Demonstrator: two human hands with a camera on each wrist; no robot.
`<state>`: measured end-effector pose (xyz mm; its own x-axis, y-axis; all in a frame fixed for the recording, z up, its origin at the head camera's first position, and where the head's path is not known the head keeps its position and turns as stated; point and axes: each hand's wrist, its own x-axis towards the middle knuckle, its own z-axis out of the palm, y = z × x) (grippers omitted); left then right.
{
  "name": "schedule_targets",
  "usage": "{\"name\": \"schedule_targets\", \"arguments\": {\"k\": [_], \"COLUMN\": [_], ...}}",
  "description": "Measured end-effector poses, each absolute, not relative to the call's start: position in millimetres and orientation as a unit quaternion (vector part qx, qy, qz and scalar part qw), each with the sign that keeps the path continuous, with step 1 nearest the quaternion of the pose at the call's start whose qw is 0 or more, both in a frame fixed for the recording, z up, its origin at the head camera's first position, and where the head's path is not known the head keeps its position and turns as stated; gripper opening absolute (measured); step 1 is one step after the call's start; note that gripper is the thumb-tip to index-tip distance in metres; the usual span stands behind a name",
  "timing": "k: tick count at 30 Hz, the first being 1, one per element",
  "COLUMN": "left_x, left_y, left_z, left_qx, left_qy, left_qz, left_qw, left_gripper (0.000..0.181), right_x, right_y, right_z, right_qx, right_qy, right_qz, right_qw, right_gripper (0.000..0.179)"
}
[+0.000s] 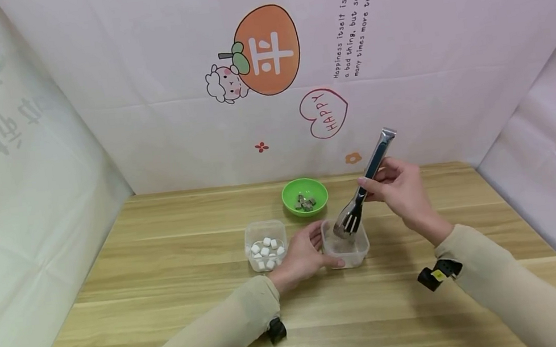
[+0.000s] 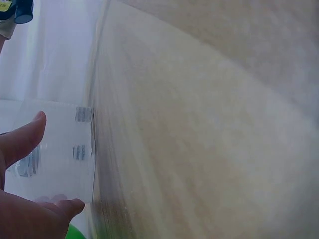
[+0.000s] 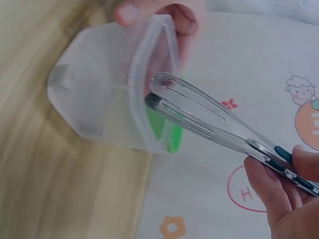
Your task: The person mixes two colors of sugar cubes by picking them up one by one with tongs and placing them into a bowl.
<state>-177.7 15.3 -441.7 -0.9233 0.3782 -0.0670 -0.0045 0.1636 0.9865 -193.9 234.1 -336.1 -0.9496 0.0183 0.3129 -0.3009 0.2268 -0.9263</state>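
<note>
My left hand grips a clear plastic container, thumb on the near side and fingers along the far side. Pinched in my right hand are metal tongs with dark handle grips. The tongs slant down, their slotted ends over the container's opening. In the right wrist view a small dark grey cube sits at the tongs' tips. Grey also shows through the container's base. The left wrist view has the thumb and a finger spread across the container's see-through wall.
A green bowl holding several small grey cubes stands behind, near the wall. Left of my left hand is another clear container with several white cubes. A printed white cloth rises behind the wooden table.
</note>
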Motion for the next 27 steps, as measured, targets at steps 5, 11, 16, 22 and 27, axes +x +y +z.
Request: {"name": "schedule_targets", "arguments": {"k": [5, 11, 16, 22, 27], "left_x": [-177.5, -177.3, -177.9, -177.3, -177.6], "left_y": [15.8, 16.2, 16.3, 15.9, 15.4], "left_z": [-441.7, -442.6, -442.7, -441.8, -441.4], "left_qx": [0.123, 0.126, 0.124, 0.120, 0.125], "left_qy": [0.746, 0.741, 0.745, 0.748, 0.744], "left_qz": [0.637, 0.642, 0.638, 0.635, 0.638], "left_qw": [0.151, 0.151, 0.150, 0.151, 0.151], "left_gripper": [0.106, 0.105, 0.105, 0.105, 0.103], "right_x": [-196.3, -203.8, -214.4, -229.9, -245.0], "right_y": [237.6, 236.1, 230.5, 220.5, 210.0], "right_z": [-324.5, -313.5, -307.4, -304.9, -307.4], "right_qx": [0.089, 0.063, 0.038, 0.021, -0.003], "right_qy": [-0.758, -0.750, -0.752, -0.757, -0.765], "right_qz": [0.634, 0.648, 0.646, 0.639, 0.627], "right_qw": [0.123, 0.122, 0.126, 0.135, 0.149], "right_gripper": [0.025, 0.026, 0.027, 0.029, 0.030]}}
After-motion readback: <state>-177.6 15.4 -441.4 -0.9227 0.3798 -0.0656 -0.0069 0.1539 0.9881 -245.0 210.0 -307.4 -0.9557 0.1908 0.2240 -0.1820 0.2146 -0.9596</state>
